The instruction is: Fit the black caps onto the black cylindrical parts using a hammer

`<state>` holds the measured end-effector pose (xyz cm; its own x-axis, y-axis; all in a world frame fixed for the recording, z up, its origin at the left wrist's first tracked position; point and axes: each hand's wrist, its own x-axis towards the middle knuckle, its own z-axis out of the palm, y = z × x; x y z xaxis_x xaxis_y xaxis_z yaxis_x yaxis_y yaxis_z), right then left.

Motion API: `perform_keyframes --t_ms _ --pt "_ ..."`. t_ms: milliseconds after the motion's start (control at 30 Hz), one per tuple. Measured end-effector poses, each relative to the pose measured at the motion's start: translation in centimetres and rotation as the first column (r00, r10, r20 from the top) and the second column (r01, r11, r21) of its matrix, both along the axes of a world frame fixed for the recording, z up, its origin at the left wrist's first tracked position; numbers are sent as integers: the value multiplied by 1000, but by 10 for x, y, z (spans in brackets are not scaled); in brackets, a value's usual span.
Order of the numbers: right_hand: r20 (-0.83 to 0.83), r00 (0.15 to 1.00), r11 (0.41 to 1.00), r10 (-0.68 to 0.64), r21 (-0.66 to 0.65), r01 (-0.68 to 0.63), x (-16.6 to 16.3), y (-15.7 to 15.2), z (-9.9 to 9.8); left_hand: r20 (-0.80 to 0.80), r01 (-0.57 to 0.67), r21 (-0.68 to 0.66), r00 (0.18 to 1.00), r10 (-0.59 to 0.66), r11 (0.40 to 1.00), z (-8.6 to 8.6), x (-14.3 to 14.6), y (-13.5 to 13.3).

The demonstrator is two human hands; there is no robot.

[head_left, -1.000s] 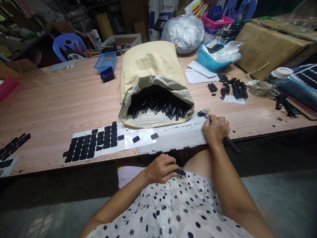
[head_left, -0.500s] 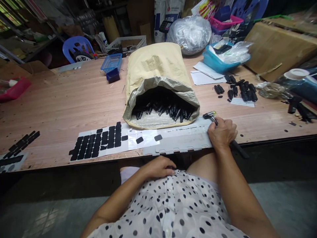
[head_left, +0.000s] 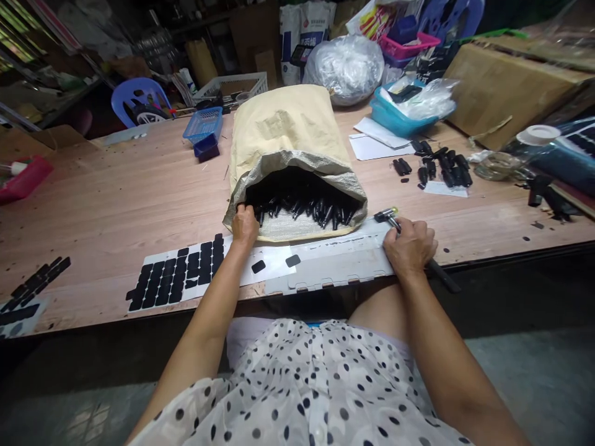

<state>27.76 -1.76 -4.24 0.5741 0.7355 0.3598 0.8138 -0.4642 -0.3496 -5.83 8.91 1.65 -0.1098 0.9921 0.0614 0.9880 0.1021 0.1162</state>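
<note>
My left hand (head_left: 245,225) is at the left corner of the mouth of a beige woven sack (head_left: 283,124). Its fingers are curled, with the tips in the dark opening, so what they hold, if anything, is hidden. Several black parts with shiny tips (head_left: 328,212) lie inside the sack. In my right hand (head_left: 409,248) is a small hammer (head_left: 444,277), gripped close below its head, its dark handle sticking out past the table edge. A grey flat board (head_left: 334,269) lies in front of me, beside that hand. Left of it a white sheet carries black rounded stickers (head_left: 160,282).
Black parts (head_left: 449,166) lie in a pile at the right, near a turquoise basket (head_left: 404,124) and a large cardboard box (head_left: 506,93). Blue baskets (head_left: 203,124) stand behind the sack's left side. A pink tray (head_left: 25,179) is at far left.
My left hand has gone from my lap up and forward to the left corner of the sack's mouth. My right hand still holds the hammer at the same place.
</note>
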Motion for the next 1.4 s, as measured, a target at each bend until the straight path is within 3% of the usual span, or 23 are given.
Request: perform_keyframes --t_ms 100,200,333,433,700,967,1067,1167,1300,1400 --pt "-12 1000 1000 -5 -9 5 0 0 1 -5 18 -8 1000 -18 1000 5 0 -10" --pt "-23 1000 1000 -4 -9 4 0 0 1 58 158 67 985 -162 985 7 6 -28" --pt "-25 1000 1000 -1 2 1 0 1 1 179 494 45 851 -494 868 -3 28 -59" --pt "-25 1000 1000 0 22 1 1 1 0 314 627 2 739 -596 779 -20 44 -73" --pt "-61 998 1000 5 26 -4 0 -1 1 555 555 170 629 -544 815 -50 36 -77" --pt "-104 995 1000 9 13 -7 10 -1 1 581 527 189 620 -527 829 -52 39 -79" --pt "-113 990 992 79 110 -66 1 -12 6 580 563 190 597 -554 804 -50 40 -79" --pt "-137 955 947 262 226 -227 -24 -29 16 584 582 189 581 -567 791 -49 40 -79" --pt "-183 778 783 601 331 -527 -66 -47 26 605 584 172 573 -553 793 -51 41 -78" --pt "-198 679 699 707 346 -626 -88 -53 25 621 577 161 571 -537 801 -53 43 -76"
